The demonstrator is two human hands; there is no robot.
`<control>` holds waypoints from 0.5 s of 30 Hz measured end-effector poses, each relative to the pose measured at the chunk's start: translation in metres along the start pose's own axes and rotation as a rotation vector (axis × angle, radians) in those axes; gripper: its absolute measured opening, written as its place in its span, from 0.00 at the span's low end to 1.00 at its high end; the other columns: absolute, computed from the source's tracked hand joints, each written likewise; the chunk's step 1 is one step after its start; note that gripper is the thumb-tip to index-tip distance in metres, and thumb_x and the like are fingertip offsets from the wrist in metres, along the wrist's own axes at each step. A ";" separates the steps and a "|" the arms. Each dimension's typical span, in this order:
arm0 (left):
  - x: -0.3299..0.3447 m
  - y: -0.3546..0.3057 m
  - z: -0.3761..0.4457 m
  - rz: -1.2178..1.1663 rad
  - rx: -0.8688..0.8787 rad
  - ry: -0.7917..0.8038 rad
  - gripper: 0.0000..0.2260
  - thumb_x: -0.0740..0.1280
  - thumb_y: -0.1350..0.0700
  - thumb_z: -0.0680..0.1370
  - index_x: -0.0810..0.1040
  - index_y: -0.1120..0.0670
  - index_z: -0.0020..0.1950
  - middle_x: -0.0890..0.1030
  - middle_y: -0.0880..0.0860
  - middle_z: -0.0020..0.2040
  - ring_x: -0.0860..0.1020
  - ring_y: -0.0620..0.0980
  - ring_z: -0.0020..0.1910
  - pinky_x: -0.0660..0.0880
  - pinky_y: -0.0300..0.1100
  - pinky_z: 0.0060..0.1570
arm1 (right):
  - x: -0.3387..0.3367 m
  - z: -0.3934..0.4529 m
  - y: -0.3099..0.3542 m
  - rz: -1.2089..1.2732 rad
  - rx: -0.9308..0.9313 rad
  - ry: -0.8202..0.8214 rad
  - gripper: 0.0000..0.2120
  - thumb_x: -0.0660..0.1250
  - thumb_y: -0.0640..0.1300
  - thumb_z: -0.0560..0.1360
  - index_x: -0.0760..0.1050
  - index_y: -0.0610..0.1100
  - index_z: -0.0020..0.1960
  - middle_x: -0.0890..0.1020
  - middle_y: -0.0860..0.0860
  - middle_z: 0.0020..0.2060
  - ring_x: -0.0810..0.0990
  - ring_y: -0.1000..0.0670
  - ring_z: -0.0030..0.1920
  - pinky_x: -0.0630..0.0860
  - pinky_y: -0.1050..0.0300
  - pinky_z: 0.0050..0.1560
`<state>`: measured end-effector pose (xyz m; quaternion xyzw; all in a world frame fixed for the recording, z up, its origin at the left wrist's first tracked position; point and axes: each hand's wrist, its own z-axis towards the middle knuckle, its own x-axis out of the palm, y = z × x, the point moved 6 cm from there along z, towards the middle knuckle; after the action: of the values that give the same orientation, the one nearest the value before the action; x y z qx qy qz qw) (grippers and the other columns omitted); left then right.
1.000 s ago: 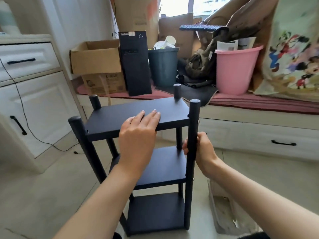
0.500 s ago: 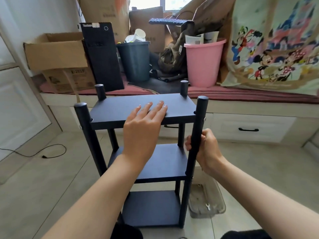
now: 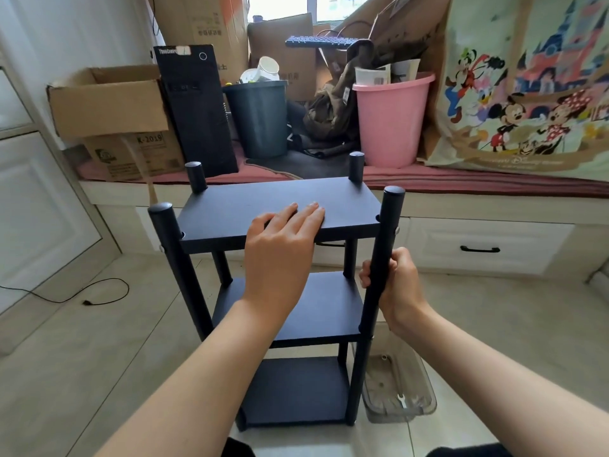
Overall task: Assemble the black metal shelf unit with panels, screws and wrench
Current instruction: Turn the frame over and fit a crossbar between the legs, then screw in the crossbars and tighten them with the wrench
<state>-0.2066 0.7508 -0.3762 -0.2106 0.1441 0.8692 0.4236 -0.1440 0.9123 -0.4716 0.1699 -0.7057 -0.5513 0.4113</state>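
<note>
Both hands on shelf unit (image 3: pixel 280 206)

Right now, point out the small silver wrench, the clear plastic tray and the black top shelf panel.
small silver wrench (image 3: pixel 401 401), head view, its shaft.
clear plastic tray (image 3: pixel 425 384), head view, right rim.
black top shelf panel (image 3: pixel 230 209), head view, bare left surface.

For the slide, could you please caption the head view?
Left hand flat on the black shelf unit's top panel, right hand gripping its front right post.
</note>
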 end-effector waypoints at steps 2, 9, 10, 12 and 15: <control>-0.001 -0.002 -0.003 0.008 0.000 -0.006 0.15 0.77 0.64 0.72 0.86 0.56 0.59 0.85 0.51 0.58 0.84 0.55 0.58 0.78 0.50 0.56 | -0.001 0.000 -0.001 0.006 -0.003 -0.018 0.24 0.51 0.45 0.77 0.70 0.48 0.23 0.73 0.48 0.26 0.69 0.50 0.28 0.65 0.54 0.38; -0.003 -0.001 -0.004 0.018 -0.017 0.035 0.16 0.77 0.61 0.73 0.85 0.55 0.61 0.84 0.51 0.60 0.83 0.56 0.59 0.77 0.51 0.58 | -0.002 -0.002 0.009 -0.309 -0.030 -0.145 0.28 0.50 0.48 0.78 0.76 0.48 0.23 0.80 0.47 0.28 0.74 0.48 0.33 0.68 0.52 0.41; -0.003 -0.001 -0.004 0.018 -0.025 0.057 0.16 0.76 0.59 0.74 0.84 0.55 0.62 0.84 0.51 0.60 0.83 0.56 0.60 0.77 0.51 0.59 | -0.002 -0.003 0.017 -0.357 -0.049 -0.179 0.27 0.51 0.48 0.79 0.79 0.49 0.27 0.82 0.47 0.31 0.76 0.48 0.35 0.70 0.52 0.42; -0.001 -0.003 -0.003 0.016 -0.045 0.110 0.16 0.75 0.54 0.76 0.83 0.54 0.63 0.84 0.52 0.61 0.82 0.56 0.62 0.76 0.52 0.60 | -0.001 -0.004 0.039 -0.349 -0.136 -0.190 0.21 0.51 0.52 0.82 0.80 0.48 0.41 0.84 0.47 0.38 0.79 0.49 0.37 0.75 0.54 0.42; 0.000 -0.008 0.001 0.051 -0.071 0.173 0.18 0.72 0.49 0.78 0.81 0.52 0.67 0.84 0.52 0.61 0.81 0.58 0.62 0.75 0.52 0.60 | 0.005 -0.011 0.068 -0.374 -0.288 -0.092 0.20 0.48 0.59 0.83 0.76 0.53 0.55 0.84 0.59 0.43 0.82 0.58 0.41 0.79 0.60 0.41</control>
<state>-0.2004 0.7558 -0.3756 -0.2960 0.1547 0.8628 0.3795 -0.1238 0.9243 -0.4070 0.2118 -0.5939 -0.7201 0.2897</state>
